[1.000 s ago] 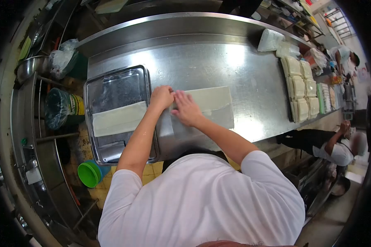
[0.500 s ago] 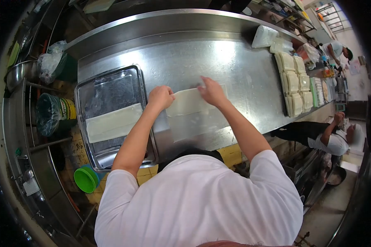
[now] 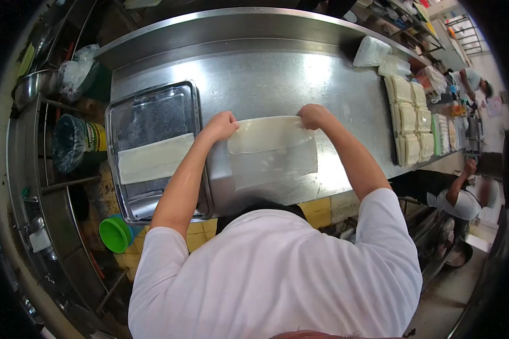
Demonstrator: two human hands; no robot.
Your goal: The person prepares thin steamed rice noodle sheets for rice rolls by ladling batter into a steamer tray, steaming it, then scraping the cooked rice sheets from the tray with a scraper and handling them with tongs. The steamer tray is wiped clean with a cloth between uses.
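Observation:
A thin, pale sheet [image 3: 271,134] of what looks like dough is stretched between my two hands above the steel table [image 3: 254,73]. My left hand [image 3: 223,125] pinches its upper left corner, and my right hand [image 3: 316,117] pinches the upper right one. Below the sheet, a translucent film [image 3: 277,168] lies on the steel. To the left, a metal tray [image 3: 197,107] holds another flat, pale strip [image 3: 155,158], partly covered by my left forearm.
Stacks of pale, square pieces [image 3: 404,121] stand at the table's right end, with plastic bags [image 3: 371,52] behind them. Two other people [image 3: 464,195] are at the far right. A green bucket [image 3: 114,234] stands on the floor by the tray.
My right hand has moved right and closed on the sheet's corner; before, its fingers were apart over the sheet. The sheet's top edge is now drawn out straighter.

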